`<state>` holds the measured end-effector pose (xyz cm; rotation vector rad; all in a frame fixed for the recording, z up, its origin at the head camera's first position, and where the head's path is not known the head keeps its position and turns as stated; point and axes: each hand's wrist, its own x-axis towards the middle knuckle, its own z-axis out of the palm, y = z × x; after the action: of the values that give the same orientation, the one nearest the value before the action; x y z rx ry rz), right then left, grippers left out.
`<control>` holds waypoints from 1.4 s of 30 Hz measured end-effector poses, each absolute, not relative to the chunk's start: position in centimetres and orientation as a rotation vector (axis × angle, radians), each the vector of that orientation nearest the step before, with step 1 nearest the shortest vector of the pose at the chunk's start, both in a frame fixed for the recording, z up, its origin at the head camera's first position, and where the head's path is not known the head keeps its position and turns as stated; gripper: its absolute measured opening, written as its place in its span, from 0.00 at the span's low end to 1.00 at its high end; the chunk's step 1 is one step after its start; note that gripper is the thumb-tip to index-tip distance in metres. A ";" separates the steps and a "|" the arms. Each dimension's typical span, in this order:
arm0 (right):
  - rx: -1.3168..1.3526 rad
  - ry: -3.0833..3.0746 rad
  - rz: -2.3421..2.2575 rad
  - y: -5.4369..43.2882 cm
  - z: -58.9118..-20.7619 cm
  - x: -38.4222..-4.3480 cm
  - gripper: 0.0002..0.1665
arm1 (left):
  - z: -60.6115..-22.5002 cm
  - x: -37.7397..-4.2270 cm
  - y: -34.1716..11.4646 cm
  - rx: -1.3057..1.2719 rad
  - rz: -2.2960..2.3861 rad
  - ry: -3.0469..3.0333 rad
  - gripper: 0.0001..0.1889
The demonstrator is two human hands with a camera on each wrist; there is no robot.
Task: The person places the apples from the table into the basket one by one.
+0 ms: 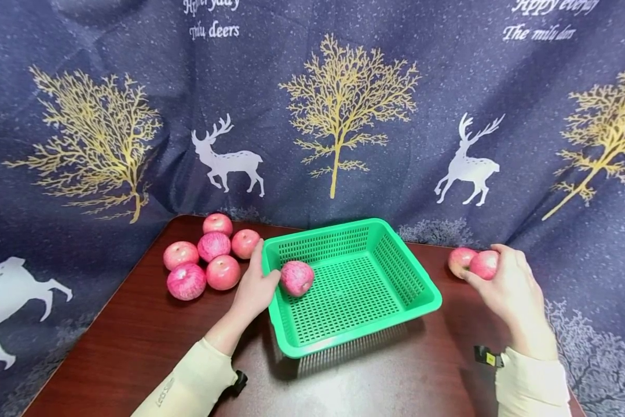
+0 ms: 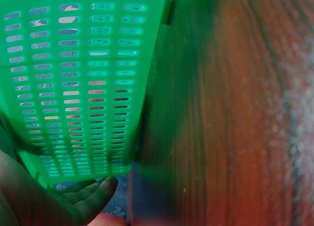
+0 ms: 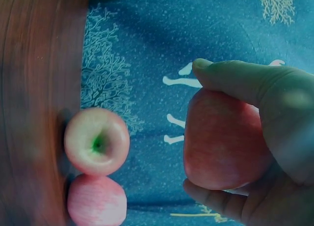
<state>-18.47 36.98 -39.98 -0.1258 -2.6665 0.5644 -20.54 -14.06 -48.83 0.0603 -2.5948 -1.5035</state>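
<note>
A green plastic basket [image 1: 351,341] stands in the middle of the dark wooden table, one apple [image 1: 297,278] inside by its left wall. My left hand [image 1: 257,288] grips the basket's left rim, thumb on the inner side and fingers outside. In the left wrist view the slotted basket wall [image 2: 81,88] rises above that hand. Over at the right, my right hand [image 1: 512,286] holds a pink-red apple [image 3: 223,140] between thumb and fingers. Close by are an apple with a green hollow [image 3: 97,142] and a striped pink apple [image 3: 97,201].
Several apples [image 1: 214,247] cluster on the table left of the basket, the nearest right beside my left hand. A dark blue cloth [image 1: 312,116] with deer and trees hangs along the table's back edge. Wooden tabletop [image 1: 187,353] shows in front.
</note>
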 end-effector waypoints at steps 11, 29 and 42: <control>-0.021 -2.639 0.538 34.9 -39.6 -18.2 0.50 | -48.8 -20.4 -14.1 0.056 -1.494 -2.590 0.48; 0.139 -2.604 0.506 32.5 -39.3 -18.2 0.51 | -47.2 -19.5 -13.7 0.102 -1.553 -2.617 0.47; 0.206 -2.599 0.587 30.9 -39.3 -18.2 0.52 | -49.8 -21.0 -14.2 0.064 -1.497 -2.578 0.48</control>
<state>-18.17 30.94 -39.29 0.2058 -2.5988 0.5871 -20.96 -14.18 -49.84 0.0636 -2.5783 -1.4967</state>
